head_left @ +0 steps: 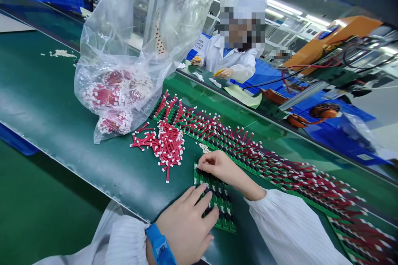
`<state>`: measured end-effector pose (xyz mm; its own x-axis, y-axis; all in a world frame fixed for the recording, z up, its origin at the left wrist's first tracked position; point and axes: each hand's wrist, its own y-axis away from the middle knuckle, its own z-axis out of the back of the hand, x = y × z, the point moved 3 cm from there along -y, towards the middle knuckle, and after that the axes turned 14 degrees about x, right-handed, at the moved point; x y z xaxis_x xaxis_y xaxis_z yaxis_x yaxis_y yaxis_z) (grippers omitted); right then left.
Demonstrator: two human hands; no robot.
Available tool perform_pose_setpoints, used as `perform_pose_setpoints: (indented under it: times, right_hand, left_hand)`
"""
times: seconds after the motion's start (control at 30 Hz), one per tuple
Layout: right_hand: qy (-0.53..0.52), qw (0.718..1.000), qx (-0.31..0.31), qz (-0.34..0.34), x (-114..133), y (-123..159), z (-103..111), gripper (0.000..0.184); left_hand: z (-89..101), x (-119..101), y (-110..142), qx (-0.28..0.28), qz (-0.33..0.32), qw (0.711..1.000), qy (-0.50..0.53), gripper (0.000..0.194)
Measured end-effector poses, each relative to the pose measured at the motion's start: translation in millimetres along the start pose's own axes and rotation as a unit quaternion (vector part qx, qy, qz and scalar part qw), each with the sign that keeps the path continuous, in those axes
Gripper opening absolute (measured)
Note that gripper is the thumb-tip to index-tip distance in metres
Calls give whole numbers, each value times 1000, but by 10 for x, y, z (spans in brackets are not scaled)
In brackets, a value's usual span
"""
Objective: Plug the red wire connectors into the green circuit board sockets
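Note:
A green circuit board panel (228, 224) with rows of black round parts and white connectors lies on the green work surface in front of me. My left hand (188, 219), with a blue band at the wrist, rests on the panel's near side, fingers spread. Over the far left corner of the panel, my right hand (217, 166) is closed in a pinch; whatever sits between its fingertips is too small to make out. Just beyond those fingers lies a small heap of white connectors (203, 147). To the left is a loose pile of red cables (171, 143) with white plugs.
A clear plastic bag (121, 87) of red cables stands behind the pile. A long row of boards with red cables (273, 163) runs along the far side. Across the line sits a co-worker (230, 56) in white. Orange equipment (336, 41) stands at right.

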<state>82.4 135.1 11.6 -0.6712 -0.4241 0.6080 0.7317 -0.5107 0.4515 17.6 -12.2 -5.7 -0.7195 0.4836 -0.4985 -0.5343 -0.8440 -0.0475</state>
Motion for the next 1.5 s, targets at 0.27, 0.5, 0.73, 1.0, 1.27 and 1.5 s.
perform_pose_setpoints:
  times: [0.27,0.5,0.73,1.0,1.27,1.5]
  right_hand:
    - [213,950,-32,227,121,184,34,25]
    - [167,901,-129,379,317,530,-92,22]
    - [195,874,-111,430,478,697,-248,17]
    - [97,952,-62,283,357,686,-311,9]
    - [180,937,-70,290,422,762,-410,24]
    - [396,878,-63,261,397,888,-333,32]
  left_hand:
    - [-3,7,8,-4,-11,1000,15,41]
    - [63,172,87,-170,129,908,360,17]
    - [93,209,118,-173,104,834,514,18]
    - [-9,214,92,-127,128,826,534,29]
    - [-138,246,55,-66,135,820,552,36]
    - [42,193,-41,73,102,857,500,31]
